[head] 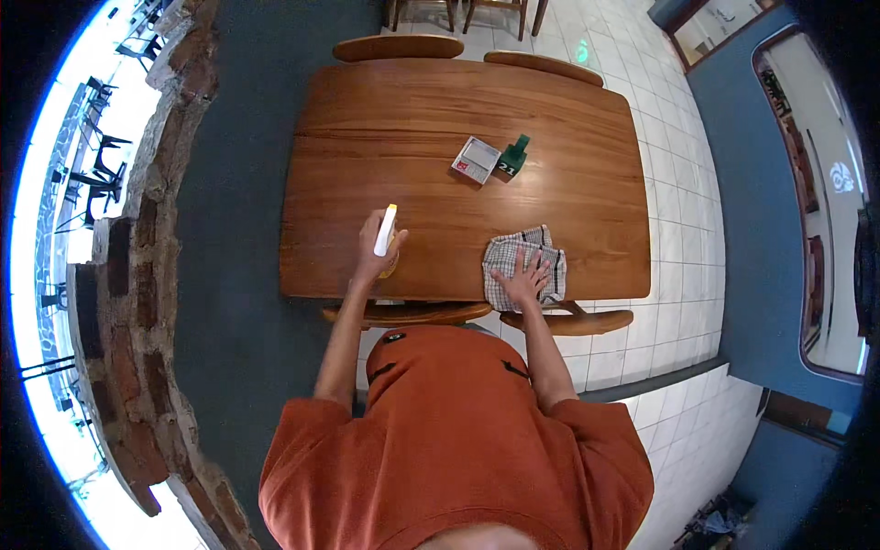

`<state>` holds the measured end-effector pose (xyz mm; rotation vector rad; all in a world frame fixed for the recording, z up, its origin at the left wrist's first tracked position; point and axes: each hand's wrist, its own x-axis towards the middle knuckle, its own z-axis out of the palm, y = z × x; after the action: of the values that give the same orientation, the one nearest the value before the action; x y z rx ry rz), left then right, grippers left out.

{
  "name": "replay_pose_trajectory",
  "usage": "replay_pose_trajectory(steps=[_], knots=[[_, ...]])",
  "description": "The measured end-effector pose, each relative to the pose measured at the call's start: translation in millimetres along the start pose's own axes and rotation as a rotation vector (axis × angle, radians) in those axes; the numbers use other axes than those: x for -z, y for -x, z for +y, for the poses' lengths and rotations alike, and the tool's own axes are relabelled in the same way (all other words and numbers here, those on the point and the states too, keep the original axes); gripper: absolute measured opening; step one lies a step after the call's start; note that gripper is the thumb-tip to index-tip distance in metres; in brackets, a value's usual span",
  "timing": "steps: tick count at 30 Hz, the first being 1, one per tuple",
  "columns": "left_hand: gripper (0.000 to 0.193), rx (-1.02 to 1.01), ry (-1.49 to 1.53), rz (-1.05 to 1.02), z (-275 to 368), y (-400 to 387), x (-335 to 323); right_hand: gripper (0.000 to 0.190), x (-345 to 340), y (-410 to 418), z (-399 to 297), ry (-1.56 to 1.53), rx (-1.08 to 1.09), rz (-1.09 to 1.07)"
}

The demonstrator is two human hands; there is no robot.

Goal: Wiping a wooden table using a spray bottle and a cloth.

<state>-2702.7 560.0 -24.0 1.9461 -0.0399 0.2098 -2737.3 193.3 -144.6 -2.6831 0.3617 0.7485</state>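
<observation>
My left hand (375, 247) is closed around a spray bottle (386, 232) with a white head and a yellow tip, above the near left part of the wooden table (412, 151). Part of its yellowish body shows below my fingers. My right hand (524, 279) lies with spread fingers on a black-and-white checked cloth (498, 256) at the table's near edge; whether the fingers grip the fabric I cannot tell. The cloth is bunched and partly hangs over that edge.
Beyond the cloth stand a small box-like holder (476, 159) and a green table-number stand (513, 158). Wooden chairs (412, 315) line the near and far sides. A rough brick wall edge (148, 275) is at left, a blue wall (749, 206) at right.
</observation>
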Motion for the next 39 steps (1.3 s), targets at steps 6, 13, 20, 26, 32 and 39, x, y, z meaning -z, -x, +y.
replay_pose_trajectory(steps=[6, 13, 20, 26, 32, 39], knots=[[0.039, -0.149, -0.048, -0.586, -4.2, -8.7, -9.1, 0.073, -5.9, 0.8, 10.0, -0.02, 0.06, 0.312], [0.031, -0.23, -0.201, -0.716, 3.6, -12.6, -72.7, 0.034, 14.9, -45.4, 105.0, -1.25, -0.347, 0.638], [0.033, -0.204, -0.247, -0.637, 2.6, -21.7, -102.2, 0.052, 59.4, -28.3, 120.6, -2.237, -0.076, 0.451], [0.038, -0.252, -0.148, -0.602, 6.7, -26.3, -94.2, 0.048, 94.4, -1.9, 90.4, -2.165, -0.046, 0.452], [0.043, -0.258, -0.042, -0.616, 15.2, -24.6, -81.3, 0.052, 62.5, -18.9, 62.7, -1.007, 0.065, 0.51], [0.037, -0.114, 0.026, -0.535, 0.6, 0.4, -26.5, 0.092, 14.5, -21.9, -58.0, -0.158, 0.049, 0.373]])
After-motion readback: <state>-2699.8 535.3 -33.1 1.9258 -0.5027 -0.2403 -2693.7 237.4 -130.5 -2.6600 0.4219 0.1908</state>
